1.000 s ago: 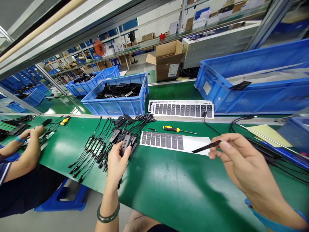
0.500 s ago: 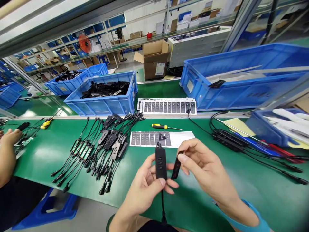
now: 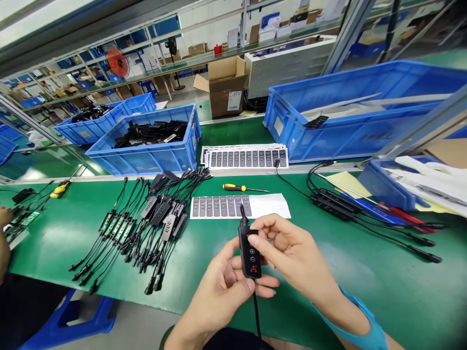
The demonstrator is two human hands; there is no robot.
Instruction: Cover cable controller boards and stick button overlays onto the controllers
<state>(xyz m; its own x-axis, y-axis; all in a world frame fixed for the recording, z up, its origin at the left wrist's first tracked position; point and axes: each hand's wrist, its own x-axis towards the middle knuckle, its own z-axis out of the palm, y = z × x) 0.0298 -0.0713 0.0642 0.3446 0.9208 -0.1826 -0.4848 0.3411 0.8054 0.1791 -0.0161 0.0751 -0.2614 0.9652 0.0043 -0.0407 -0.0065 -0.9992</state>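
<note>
My left hand (image 3: 229,284) is closed around a small black cabled controller (image 3: 242,260), thumb on its lower end and fingers behind. A glossy black label (image 3: 252,258) with plus, minus and red marks lies over the controller's face. The thumb and fingers of my right hand (image 3: 284,248) pinch the label's upper end. Whether the label is stuck down all along cannot be seen. Just beyond my hands lies a label sheet (image 3: 270,205) with grey labels on its left part and bare white backing on its right.
A yellow-black screwdriver (image 3: 235,187) and stacked label sheets (image 3: 248,159) lie behind. Cabled controllers (image 3: 160,212) and open circuit boards (image 3: 117,227) are at left, finished-looking controllers (image 3: 333,204) at right. Blue bins (image 3: 146,158) line the back. A co-worker's arm (image 3: 4,248) shows at far left.
My right hand has brought the label left onto the controller's face; before, it was held apart, beside the controller. The view has shifted slightly, and the co-worker's hand has moved mostly out of view.
</note>
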